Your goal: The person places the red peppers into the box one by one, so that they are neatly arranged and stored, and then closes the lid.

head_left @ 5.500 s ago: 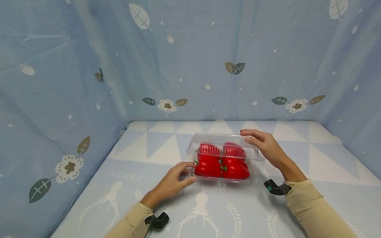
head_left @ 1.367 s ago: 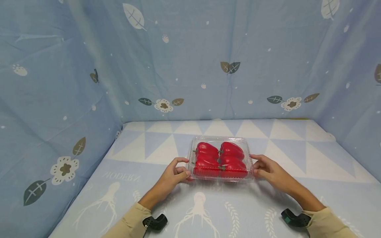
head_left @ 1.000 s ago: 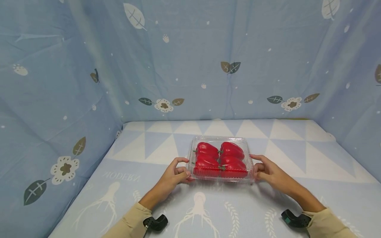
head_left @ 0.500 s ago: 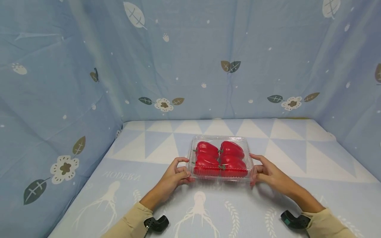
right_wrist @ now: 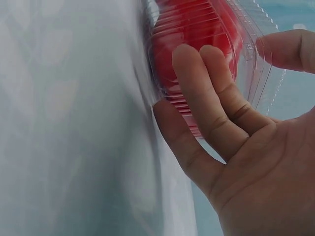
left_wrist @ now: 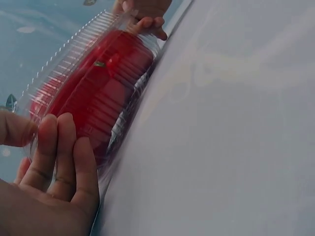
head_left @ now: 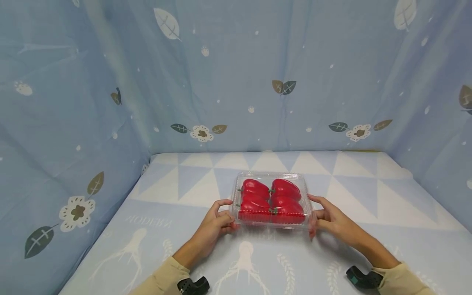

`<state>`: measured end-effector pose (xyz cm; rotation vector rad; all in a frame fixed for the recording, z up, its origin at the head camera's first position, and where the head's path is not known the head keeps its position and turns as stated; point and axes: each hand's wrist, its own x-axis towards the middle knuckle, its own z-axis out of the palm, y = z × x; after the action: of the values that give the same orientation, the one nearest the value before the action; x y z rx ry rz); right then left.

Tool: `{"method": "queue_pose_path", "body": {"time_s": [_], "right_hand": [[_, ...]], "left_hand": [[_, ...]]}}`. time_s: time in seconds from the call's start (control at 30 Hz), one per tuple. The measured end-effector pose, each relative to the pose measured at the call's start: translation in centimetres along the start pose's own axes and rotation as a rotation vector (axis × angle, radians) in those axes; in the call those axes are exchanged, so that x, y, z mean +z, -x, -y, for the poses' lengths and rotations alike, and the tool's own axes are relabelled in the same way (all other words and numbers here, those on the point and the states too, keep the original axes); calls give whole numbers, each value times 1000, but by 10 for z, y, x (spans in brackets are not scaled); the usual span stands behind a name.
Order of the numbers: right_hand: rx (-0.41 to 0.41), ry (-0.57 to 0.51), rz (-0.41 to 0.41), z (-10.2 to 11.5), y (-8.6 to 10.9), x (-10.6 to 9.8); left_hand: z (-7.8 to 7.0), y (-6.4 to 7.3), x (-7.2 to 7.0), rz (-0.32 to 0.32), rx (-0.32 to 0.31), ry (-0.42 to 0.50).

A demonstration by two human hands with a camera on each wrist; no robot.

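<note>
A clear plastic clamshell box (head_left: 271, 174) sits mid-table in the head view, its lid lying down over the base. Inside are several red bell peppers (head_left: 286, 189) with short green stems. My left hand (head_left: 211, 226) grips the box's left end; the left wrist view shows fingers (left_wrist: 65, 147) curled along the ribbed wall and the thumb (left_wrist: 17, 129) at the rim. At the opposite end my right hand (head_left: 337, 221) holds the box, with its thumb (right_wrist: 290, 50) on the rim and fingertips (right_wrist: 189, 59) on the side wall in the right wrist view.
The table is covered by a blue and white cloth (head_left: 199, 184) with triangles and deer prints. Blue patterned curtains (head_left: 236, 61) rise behind it and on both sides. A black wrist device (head_left: 363, 277) sits at each sleeve cuff.
Seconds ago the lid stood partly raised, with my right hand at it; now it lies down and that hand is at the right end. During the last second the right fingers shifted slightly.
</note>
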<state>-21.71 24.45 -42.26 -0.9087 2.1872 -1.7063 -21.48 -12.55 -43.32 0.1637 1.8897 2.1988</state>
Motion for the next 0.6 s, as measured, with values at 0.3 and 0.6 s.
{"method": "queue_pose_path", "body": {"time_s": [0.3,0.6], "right_hand": [[2,12,-14,3,2,-2],[59,-160,-6,-5,4,-3]], "left_hand": [[1,-2,5,-23,5,25],[4,0,3,-9,6,12]]}}
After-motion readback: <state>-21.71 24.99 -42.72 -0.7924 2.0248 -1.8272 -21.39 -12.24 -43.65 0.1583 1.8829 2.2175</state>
